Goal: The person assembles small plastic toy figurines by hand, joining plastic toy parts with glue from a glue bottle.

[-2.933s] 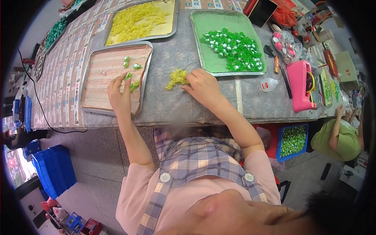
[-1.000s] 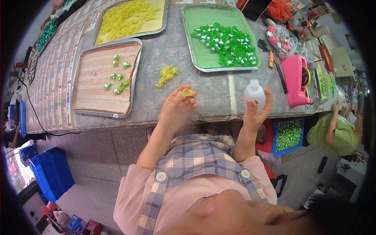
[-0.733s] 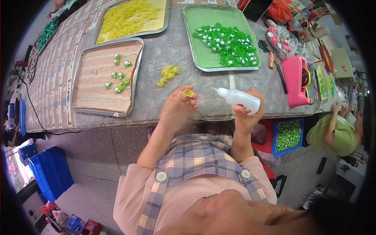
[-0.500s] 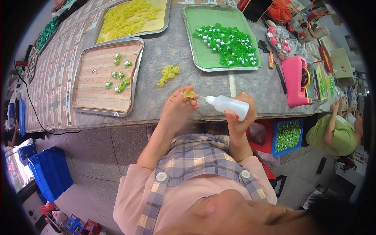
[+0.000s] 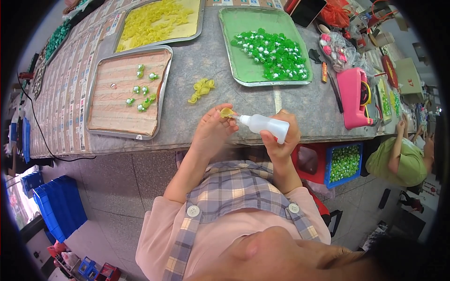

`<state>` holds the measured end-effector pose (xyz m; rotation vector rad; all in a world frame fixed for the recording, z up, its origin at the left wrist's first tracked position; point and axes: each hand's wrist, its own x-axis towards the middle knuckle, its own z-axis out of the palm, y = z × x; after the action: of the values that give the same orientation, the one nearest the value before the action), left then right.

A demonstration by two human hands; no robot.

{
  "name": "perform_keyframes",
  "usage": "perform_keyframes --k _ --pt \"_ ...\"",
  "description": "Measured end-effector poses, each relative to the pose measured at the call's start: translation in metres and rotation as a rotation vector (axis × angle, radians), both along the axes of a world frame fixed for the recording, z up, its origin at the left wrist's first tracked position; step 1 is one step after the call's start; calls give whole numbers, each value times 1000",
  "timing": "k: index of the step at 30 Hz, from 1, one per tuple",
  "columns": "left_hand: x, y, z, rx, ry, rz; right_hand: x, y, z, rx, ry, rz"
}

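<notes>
Left hand (image 5: 213,133) grip pinching a small yellow piece (image 5: 227,112), right hand (image 5: 281,140) grip wrapped round a squeeze bottle (image 5: 263,125), nozzle touching the piece.

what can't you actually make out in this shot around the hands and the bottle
- Head view: whether the white squeeze bottle tip touches the small yellow piece; too small to tell.
- The left hand fingers cover most of that piece, so its shape is unclear.
- The right hand hides the bottle's base, and its fill level cannot be seen.
- The green pieces on the striped tray are too small for detail.
</notes>
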<state>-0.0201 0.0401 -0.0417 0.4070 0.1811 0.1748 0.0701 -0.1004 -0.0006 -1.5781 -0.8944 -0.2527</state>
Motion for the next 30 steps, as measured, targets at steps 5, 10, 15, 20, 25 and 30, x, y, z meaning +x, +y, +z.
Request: perform_keyframes --k 5,10,15,20,25,30 --pt "0 -1 -2 3 14 12 1 0 -3 -14 -3 5" --pt "1 -1 -3 3 8 21 1 1 1 -13 -4 -25" --pt "1 -2 -3 11 34 39 2 1 0 -17 0 -33" --pt "1 -1 1 35 39 81 2 0 0 -11 7 -32" --pt "1 0 1 69 31 99 3 -2 0 -2 20 -24" --pt "1 0 4 112 52 119 3 -2 -1 -11 12 -32"
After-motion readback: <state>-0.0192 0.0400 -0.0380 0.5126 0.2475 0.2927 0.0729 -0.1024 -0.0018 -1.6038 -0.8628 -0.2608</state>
